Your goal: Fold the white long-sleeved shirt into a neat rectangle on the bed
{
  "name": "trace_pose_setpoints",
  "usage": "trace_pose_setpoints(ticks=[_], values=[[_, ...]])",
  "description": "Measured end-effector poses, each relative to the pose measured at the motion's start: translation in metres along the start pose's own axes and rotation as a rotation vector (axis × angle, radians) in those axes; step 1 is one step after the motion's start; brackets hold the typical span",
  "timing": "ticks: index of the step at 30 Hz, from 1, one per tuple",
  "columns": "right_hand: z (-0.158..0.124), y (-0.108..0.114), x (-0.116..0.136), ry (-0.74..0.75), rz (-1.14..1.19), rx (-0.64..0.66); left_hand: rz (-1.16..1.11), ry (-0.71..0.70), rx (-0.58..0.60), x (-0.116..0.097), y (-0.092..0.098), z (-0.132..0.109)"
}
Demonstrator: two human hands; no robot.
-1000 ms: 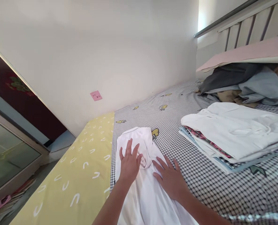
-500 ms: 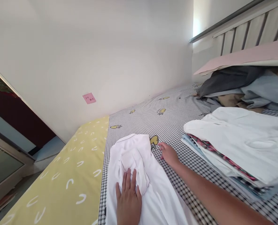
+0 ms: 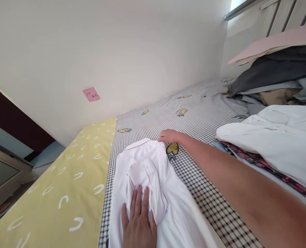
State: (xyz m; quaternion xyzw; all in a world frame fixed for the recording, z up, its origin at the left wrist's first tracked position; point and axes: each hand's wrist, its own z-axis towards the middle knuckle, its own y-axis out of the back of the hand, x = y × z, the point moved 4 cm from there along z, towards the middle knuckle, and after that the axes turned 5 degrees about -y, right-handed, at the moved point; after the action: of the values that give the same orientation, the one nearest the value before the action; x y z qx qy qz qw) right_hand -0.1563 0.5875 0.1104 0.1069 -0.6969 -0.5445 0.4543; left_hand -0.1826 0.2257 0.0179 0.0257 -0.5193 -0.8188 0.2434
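A white shirt [image 3: 179, 206] lies on the bed, its body running down past the lower edge of the view. A folded sleeve with a buttoned cuff [image 3: 144, 170] rests on top of it. Flat on that sleeve, with fingers spread, is my left hand [image 3: 139, 218]. My right hand [image 3: 167, 135] pinches the shirt at its upper right corner, close to the collar [image 3: 136, 143]. The shirt's lower end is out of view.
On the right stands a stack of folded clothes [image 3: 274, 129], white on top. Behind it are dark and grey clothes [image 3: 274, 70] under a pink sheet-like piece [image 3: 279, 43]. A yellow cloth [image 3: 72, 182] covers the bed's left side. The wall [image 3: 142, 51] carries a pink note [image 3: 91, 94].
My right hand has moved up and left from the checked sheet to the shirt's upper right corner and closed on it. My left hand stays flat on the sleeve. The view has shifted.
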Motion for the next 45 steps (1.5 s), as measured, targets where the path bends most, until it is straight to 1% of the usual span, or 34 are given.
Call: trace_pose_setpoints(ticks=[2,4,7,9,11,14,16,18,20,22,24,27,29,31,33,35,37,38,39,40,41,42,43,45], values=[[0.003,-0.004,-0.001,-0.061,-0.056,-0.064,0.016,-0.004,0.003,0.000,0.002,0.001],[0.000,-0.012,-0.001,-0.123,-0.080,-0.157,0.034,-0.004,0.005,0.000,0.004,0.001],[-0.008,-0.023,-0.001,-0.201,-0.047,-0.300,0.038,-0.002,0.002,0.000,0.006,0.002],[-0.013,-0.027,-0.004,-0.244,0.009,-0.366,0.027,-0.002,-0.004,-0.001,0.006,0.002],[-0.018,-0.023,-0.009,-0.280,0.062,-0.410,0.010,0.001,-0.011,0.000,0.005,0.002],[-0.026,-0.004,-0.019,-0.338,0.090,-0.453,-0.006,0.003,-0.023,0.000,0.004,0.001],[-0.032,0.009,-0.020,-0.346,0.083,-0.432,-0.012,0.001,-0.033,-0.001,0.004,0.001],[-0.036,0.013,-0.012,-0.285,0.072,-0.338,-0.023,0.001,-0.043,-0.001,0.005,0.001],[-0.038,0.005,0.004,-0.190,0.055,-0.184,-0.037,0.028,-0.059,0.000,0.006,0.001],[-0.040,-0.010,0.023,-0.122,0.022,-0.043,-0.049,0.081,-0.097,0.002,0.010,0.000],[-0.042,-0.023,0.042,-0.091,-0.019,0.014,-0.055,0.131,-0.163,0.004,0.014,-0.001],[-0.044,-0.029,0.065,-0.036,-0.031,-0.005,-0.062,0.126,-0.270,0.005,0.020,-0.004],[-0.046,-0.029,0.073,0.040,-0.003,0.002,-0.059,0.099,-0.315,0.004,0.022,-0.005],[-0.049,-0.028,0.073,0.110,0.035,0.037,-0.050,0.082,-0.302,0.003,0.019,-0.004],[-0.052,-0.027,0.065,0.089,0.054,0.041,-0.047,0.061,-0.227,0.004,0.012,-0.003],[-0.058,-0.024,0.054,-0.028,0.042,-0.035,-0.051,0.038,-0.151,0.006,0.004,-0.002],[-0.071,-0.024,0.046,-0.144,0.012,-0.177,-0.053,0.028,-0.118,0.009,-0.003,-0.002],[-0.079,-0.025,0.045,-0.161,-0.003,-0.264,-0.050,0.030,-0.112,0.010,-0.005,-0.003],[-0.089,-0.029,0.046,-0.146,-0.020,-0.348,-0.046,0.034,-0.105,0.010,-0.006,-0.003],[-0.098,-0.035,0.048,-0.099,-0.042,-0.406,-0.040,0.039,-0.096,0.011,-0.006,-0.003],[-0.105,-0.045,0.051,-0.033,-0.069,-0.421,-0.034,0.041,-0.088,0.010,-0.006,-0.003],[-0.110,-0.057,0.052,0.033,-0.099,-0.384,-0.026,0.045,-0.083,0.010,-0.005,-0.002],[-0.112,-0.070,0.051,0.081,-0.126,-0.310,-0.020,0.052,-0.081,0.009,-0.003,-0.002],[-0.109,-0.095,0.044,0.093,-0.162,-0.138,-0.014,0.063,-0.076,0.007,0.000,-0.001]])
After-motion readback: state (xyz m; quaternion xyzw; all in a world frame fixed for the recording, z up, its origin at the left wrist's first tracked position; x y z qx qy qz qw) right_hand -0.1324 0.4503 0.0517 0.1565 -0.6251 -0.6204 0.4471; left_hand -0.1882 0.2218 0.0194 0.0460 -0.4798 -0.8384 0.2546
